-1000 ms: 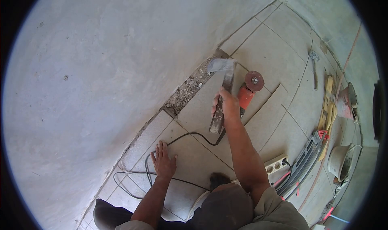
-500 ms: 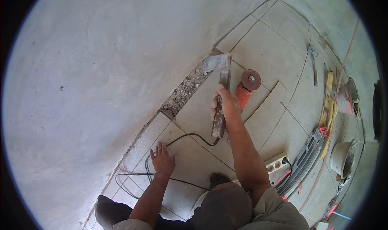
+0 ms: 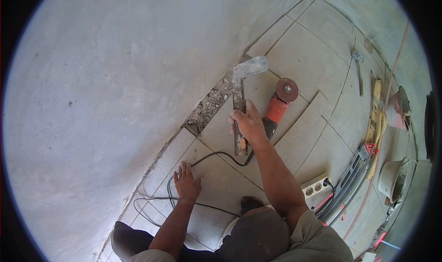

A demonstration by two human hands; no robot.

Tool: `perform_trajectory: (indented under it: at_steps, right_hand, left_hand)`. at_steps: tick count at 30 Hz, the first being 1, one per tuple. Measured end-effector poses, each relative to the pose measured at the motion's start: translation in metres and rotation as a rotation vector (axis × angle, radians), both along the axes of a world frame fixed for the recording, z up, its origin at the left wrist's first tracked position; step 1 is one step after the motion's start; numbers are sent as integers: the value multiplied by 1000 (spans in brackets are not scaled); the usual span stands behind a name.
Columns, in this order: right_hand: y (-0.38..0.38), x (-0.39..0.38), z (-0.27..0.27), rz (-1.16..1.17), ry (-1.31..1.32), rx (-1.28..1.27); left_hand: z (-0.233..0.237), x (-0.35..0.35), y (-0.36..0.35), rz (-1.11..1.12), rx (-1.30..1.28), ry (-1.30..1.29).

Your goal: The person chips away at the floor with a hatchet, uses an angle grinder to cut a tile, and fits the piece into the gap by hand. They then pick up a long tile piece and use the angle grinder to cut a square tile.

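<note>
My right hand point(image 3: 248, 125) is wrapped round the worn wooden handle of a hatchet point(image 3: 238, 96), above the tiled floor. Its dusty grey metal head points to the right at the far end. Beneath it, along the wall, runs a strip of broken rubble point(image 3: 209, 106) where the floor has no tile. My left hand point(image 3: 187, 183) rests flat on a tile point(image 3: 172, 156) near the wall, fingers stretched out, close to a black cable. Just right of my right hand lies a red angle grinder point(image 3: 277, 106) with its disc facing up.
The plastered wall point(image 3: 101, 91) borders the floor on the left. A loose tile strip point(image 3: 299, 119) lies beyond the grinder. On the right are a power strip point(image 3: 315, 187), a tile cutter point(image 3: 350, 174), a hammer point(image 3: 359, 73) and buckets point(image 3: 390, 181). A black cable point(image 3: 221, 153) loops across the floor.
My right hand has turned the hatchet over, so its head swings from pointing left to pointing right. The hand has shifted slightly left and down, uncovering more of the grinder. My left hand stays put.
</note>
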State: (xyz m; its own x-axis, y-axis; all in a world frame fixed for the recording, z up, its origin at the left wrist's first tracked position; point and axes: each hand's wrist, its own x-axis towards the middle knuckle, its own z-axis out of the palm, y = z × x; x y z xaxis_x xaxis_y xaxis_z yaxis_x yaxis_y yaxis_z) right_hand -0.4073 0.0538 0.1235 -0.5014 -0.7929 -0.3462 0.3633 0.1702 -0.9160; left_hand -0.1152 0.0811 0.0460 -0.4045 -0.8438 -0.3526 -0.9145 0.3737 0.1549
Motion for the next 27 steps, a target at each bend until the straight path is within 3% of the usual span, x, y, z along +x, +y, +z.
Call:
perform_trajectory:
  at_steps: [5, 7, 11, 13, 14, 17, 19, 22, 27]
  right_hand:
    - [-40, 23, -55, 26, 142, 275]
    - [-38, 12, -53, 171, 115, 301]
    - [-26, -11, -7, 118, 122, 214]
    - [-27, -15, 2, -128, 307, 78]
    - [-32, -16, -4, -129, 304, 77]
    - [-50, -8, -56, -340, 396, 50]
    - [-50, 4, -104, 286, 530, 346]
    - [-24, 2, -79, 150, 363, 231]
    - [-28, -21, -5, -122, 306, 171]
  left_hand:
    - [3, -2, -2, 11, 17, 6]
    - [3, 1, -3, 8, 15, 8]
    - [-4, 1, -3, 11, 5, 22]
    - [-1, 1, -1, 11, 11, 9]
    - [-1, -1, -3, 8, 5, 15]
    - [4, -5, -4, 31, 69, -16]
    - [3, -5, 0, 35, 42, 7]
    - [-1, -9, -7, 42, -5, 46]
    - [4, -4, -3, 20, 9, 34]
